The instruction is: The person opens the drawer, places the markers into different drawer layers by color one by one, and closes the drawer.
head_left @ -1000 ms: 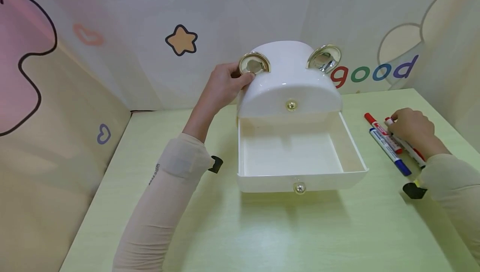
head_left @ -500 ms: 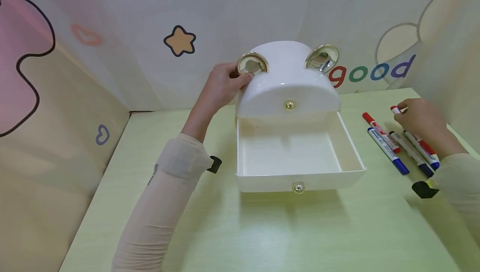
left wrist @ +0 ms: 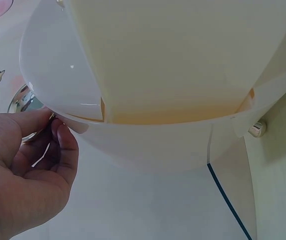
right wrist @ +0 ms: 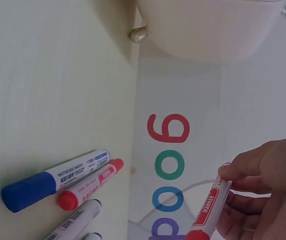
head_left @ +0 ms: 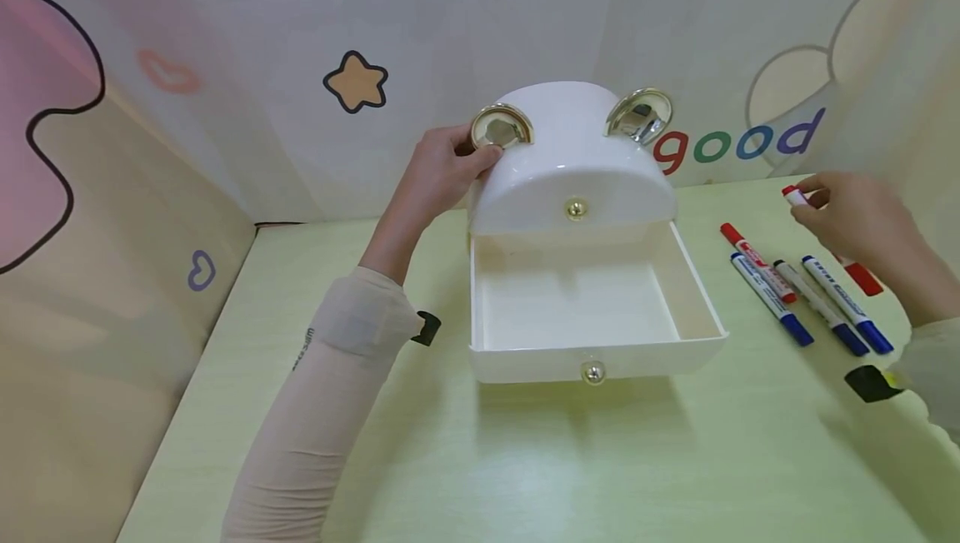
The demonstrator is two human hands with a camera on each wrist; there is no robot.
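A white box (head_left: 570, 143) with two gold ear-shaped pieces stands on the table, its lower drawer (head_left: 600, 364) pulled out. My left hand (head_left: 450, 168) pinches the left gold ear (head_left: 502, 125) between thumb and fingers; the left wrist view shows this hand (left wrist: 38, 165) at the box's edge. To the right, my right hand (head_left: 862, 214) holds a red marker (right wrist: 211, 205) between thumb and fingers, lifted off the table. Part of that marker is hidden behind the hand. Below it lie another red marker (head_left: 757, 261), a blue marker (head_left: 771, 297) and two more blue-capped markers (head_left: 847, 303).
The drawer's inside shows no contents. A gold knob (head_left: 593, 372) sticks out from the drawer front. Behind the pale green table (head_left: 375, 443) hangs a printed backdrop (head_left: 262, 93), and the box stands near it.
My right hand has moved right and up, lifting the red marker away from the others and uncovering the blue-capped ones. The left hand stays on the ear.
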